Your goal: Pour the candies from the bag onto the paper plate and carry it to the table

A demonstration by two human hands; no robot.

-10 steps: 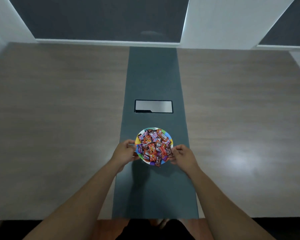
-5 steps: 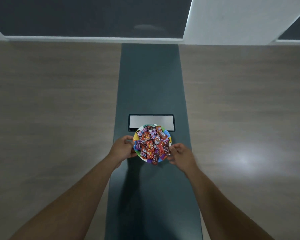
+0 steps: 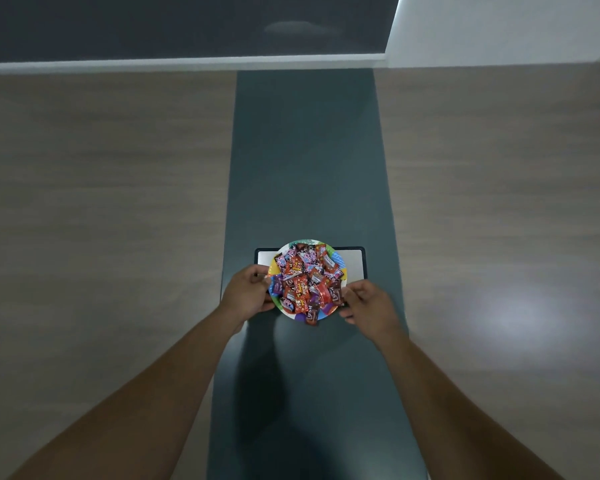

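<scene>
Paper plate (image 3: 340,270): a small round plate with a multicoloured rim, held above the dark centre strip (image 3: 305,150) of the wooden table (image 3: 101,202), partly over the pale rectangular hatch (image 3: 354,263) set into that strip. You cannot tell from this view whether its underside touches the surface yet.

Contents: wrapped candies (image 3: 307,282), mostly red, orange, pink and brown, heaped across the whole plate. One brown wrapper at the near edge overhangs the rim.

Left hand (image 3: 246,294): your fingers are curled around the plate's left rim, thumb on top, the rest apparently underneath; it has hold of the plate.

Right hand (image 3: 368,303): your fingers are bent and pinched at the plate's right rim; contact looks light, and how far they reach beneath is hidden.

Handling, plate: judged thin and flexible. It is likely to sag or fold if you lift it by one edge, so keep support on opposite sides, with fingers under the base rather than on the rim alone.

Handling, candies: light, loose and slick in their wrappers. They are likely to slide toward any low side, so keep the plate level.

Risk: the overhanging candy is the likeliest to drop if the plate tilts toward you.

Bag: not in view.

Stage: pouring appears complete; the plate looks to be at the point of being set down.
</scene>
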